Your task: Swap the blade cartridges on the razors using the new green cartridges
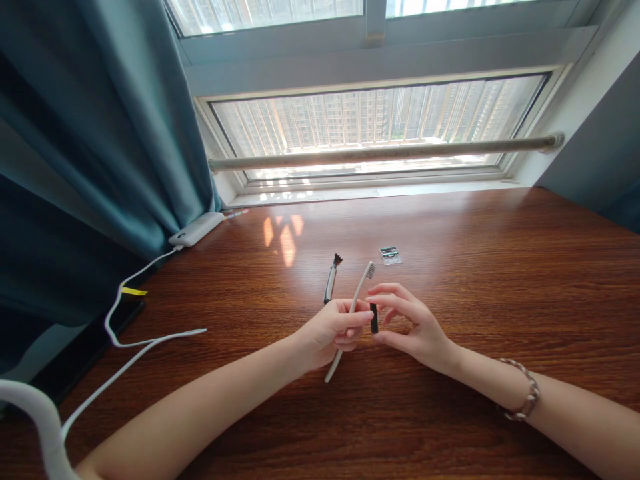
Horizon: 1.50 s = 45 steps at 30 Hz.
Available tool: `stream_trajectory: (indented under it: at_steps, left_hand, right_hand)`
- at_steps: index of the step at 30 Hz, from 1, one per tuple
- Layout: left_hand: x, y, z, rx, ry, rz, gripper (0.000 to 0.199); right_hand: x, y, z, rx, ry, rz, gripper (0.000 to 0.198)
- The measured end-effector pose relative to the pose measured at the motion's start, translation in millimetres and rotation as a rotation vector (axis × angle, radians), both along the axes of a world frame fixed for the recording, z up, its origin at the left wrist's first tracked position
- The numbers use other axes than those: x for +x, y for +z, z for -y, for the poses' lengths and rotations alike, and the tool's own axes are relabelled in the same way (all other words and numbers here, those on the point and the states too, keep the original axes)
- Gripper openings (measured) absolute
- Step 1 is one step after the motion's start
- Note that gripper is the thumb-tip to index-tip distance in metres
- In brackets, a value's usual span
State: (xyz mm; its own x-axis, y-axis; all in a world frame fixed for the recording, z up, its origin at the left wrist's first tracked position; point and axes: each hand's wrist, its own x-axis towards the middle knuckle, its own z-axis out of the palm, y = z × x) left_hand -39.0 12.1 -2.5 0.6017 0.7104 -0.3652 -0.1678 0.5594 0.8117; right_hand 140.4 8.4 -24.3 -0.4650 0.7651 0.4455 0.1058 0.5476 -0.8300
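Note:
My left hand [341,327] is closed round a white toothbrush [359,288], which slants with its dark bristles up and away from me. Its thumb and fingertips also reach a small black razor head [374,319]. My right hand [413,323] grips that razor head by its two ends, between the thumb below and the fingertips above. Just beyond my left hand, a black and grey razor handle [331,283] lies on the table, its bare neck pointing away. Farther off to the right is a clear plastic case [391,255] with a dark strip inside.
The brown wooden table [500,280] runs back to a window with a rail [390,155] across it. At the left, a white power strip [197,230] and its white cable [133,343] lie near a blue curtain [140,120]. A white curved stand [37,413] is at lower left.

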Motion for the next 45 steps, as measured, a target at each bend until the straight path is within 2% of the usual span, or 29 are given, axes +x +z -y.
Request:
stream_trajectory:
  at_steps: [7, 10, 12, 15, 17, 20, 23, 29, 34, 40, 45]
  left_hand:
    - [-0.4, -0.5, -0.3, -0.039, 0.012, 0.028, 0.019]
    - [0.3, -0.3, 0.1, -0.023, 0.024, 0.018, 0.020]
    - [1.1, 0.8, 0.9, 0.017, 0.063, 0.005, 0.024]
    - [2.3, 3.3, 2.6, 0.091, 0.096, -0.008, 0.034]
    - [2.7, 4.2, 3.9, 0.121, 0.060, -0.006, 0.038]
    - [2.9, 3.4, 5.6, 0.137, -0.020, -0.030, 0.038]
    - [2.9, 1.3, 6.1, 0.157, -0.058, -0.076, 0.040]
    - [2.2, 1.9, 4.4, 0.175, 0.016, -0.105, 0.041]
    - [1.7, 4.6, 3.6, 0.205, -0.016, -0.156, 0.042]
    - [1.5, 4.2, 1.7, 0.245, 0.064, -0.191, 0.041]
    - [0.8, 2.2, 0.6, 0.244, 0.017, -0.207, 0.040]
  right_hand:
    - [-0.6, -2.6, 1.1, -0.049, -0.035, -0.039, 0.045]
    - [-0.9, -1.7, 1.0, -0.110, -0.037, -0.062, 0.042]
    - [-0.3, -2.3, -1.6, -0.215, -0.066, -0.117, 0.040]
    - [2.2, -6.0, -9.4, -0.452, -0.139, -0.242, 0.039]
    - [4.2, -9.0, -15.2, -0.580, -0.165, -0.335, 0.039]
    - [5.9, -11.0, -20.8, -0.668, -0.151, -0.457, 0.037]
    - [5.8, -9.6, -21.8, -0.691, -0.127, -0.499, 0.038]
    - [5.8, -9.0, -21.1, -0.732, -0.127, -0.488, 0.038]
    - [7.2, -11.1, -21.9, -0.719, -0.121, -0.487, 0.040]
    - [7.0, -9.9, -21.7, -0.720, -0.108, -0.449, 0.040]
    - [6.8, -9.6, -22.0, -0.722, -0.122, -0.465, 0.040]
